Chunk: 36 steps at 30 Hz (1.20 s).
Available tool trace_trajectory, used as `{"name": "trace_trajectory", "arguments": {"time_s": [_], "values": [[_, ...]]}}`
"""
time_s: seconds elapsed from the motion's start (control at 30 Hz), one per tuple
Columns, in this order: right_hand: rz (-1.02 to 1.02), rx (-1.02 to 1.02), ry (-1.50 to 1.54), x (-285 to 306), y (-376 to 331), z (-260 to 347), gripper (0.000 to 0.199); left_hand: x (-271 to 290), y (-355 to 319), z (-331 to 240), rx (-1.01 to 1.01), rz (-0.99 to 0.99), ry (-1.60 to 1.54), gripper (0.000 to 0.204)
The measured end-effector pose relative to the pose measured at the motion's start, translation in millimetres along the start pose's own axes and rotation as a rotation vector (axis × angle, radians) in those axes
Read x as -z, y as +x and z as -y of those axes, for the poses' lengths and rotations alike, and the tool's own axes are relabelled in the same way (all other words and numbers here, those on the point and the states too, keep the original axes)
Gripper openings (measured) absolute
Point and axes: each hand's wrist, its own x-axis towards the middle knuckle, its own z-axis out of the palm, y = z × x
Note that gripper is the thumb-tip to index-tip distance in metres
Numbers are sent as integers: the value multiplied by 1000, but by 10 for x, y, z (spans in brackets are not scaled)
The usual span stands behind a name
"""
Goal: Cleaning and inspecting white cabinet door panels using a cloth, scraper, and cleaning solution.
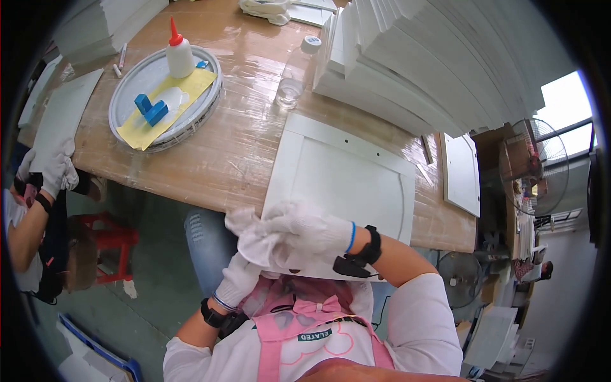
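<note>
A white framed panel [347, 181] lies in front of me, overhanging the table's near edge. My right hand [312, 229], in a white knit glove, is closed on a crumpled white cloth [256, 247] over the panel's near left part. My left hand [238, 278], gloved too, is at the panel's near left corner, just under the cloth. Its fingers curl in, but their tips are hidden, so what they grip does not show. Small dark holes mark the panel's far edge.
A round lid [213, 105] carries a red-tipped glue bottle [180, 58], yellow paper [137, 132] and blue blocks [153, 111]. A clear bottle [293, 83] stands near stacked white panels [407, 70]. Another panel [461, 172] lies right. A co-worker's gloved hand [58, 169] holds a board [63, 114].
</note>
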Motion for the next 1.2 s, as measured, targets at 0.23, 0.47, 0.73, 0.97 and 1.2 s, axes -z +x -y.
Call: {"name": "trace_trajectory", "arguments": {"time_s": [0.23, 0.47, 0.73, 0.97, 1.2], "values": [[-551, -343, -129, 1047, 239, -796, 26, -140, -188, -260, 133, 92, -861, 63], [-519, -167, -618, -35, 325, -253, 51, -97, -296, -219, 152, 184, -1301, 85], [336, -263, 407, 8, -1003, 328, 39, -124, -333, -174, 75, 235, -1268, 95], [-809, -695, 401, 399, -931, -728, 28, -229, -352, -246, 172, 62, -1085, 71], [-510, -323, 10, -215, -255, 96, 27, -200, -319, -180, 211, -12, -876, 49]]}}
